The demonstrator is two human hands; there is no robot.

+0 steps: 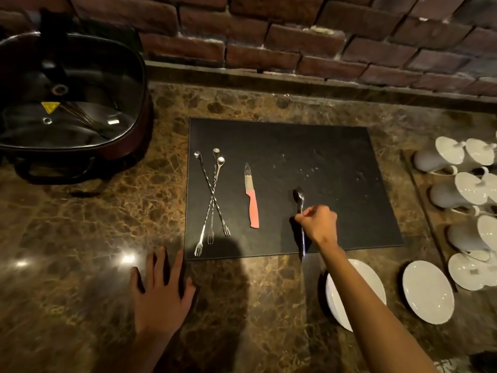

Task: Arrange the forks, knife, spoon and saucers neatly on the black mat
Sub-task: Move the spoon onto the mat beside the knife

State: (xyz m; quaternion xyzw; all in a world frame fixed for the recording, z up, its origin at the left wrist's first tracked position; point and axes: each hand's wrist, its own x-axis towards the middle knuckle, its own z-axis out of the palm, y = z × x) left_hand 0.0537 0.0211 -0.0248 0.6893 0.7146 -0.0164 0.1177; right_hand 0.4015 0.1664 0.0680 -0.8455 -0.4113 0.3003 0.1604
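your right hand is pinching the long dark metal spoon in its grip, bowl resting on the black rectangular mat. your left hand is lying spread on the tabletop. try laying the spoon parallel to the pink-handled knife, fully on the mat.

Red brick wall, brown marble counter, dim warm light

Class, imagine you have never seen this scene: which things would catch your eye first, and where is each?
The pink-handled knife stands out near the middle of the black mat, with three long forks crossed to its left. The right hand grips a dark spoon over the mat's front edge. Two white saucers gleam on the marble counter at the front right.
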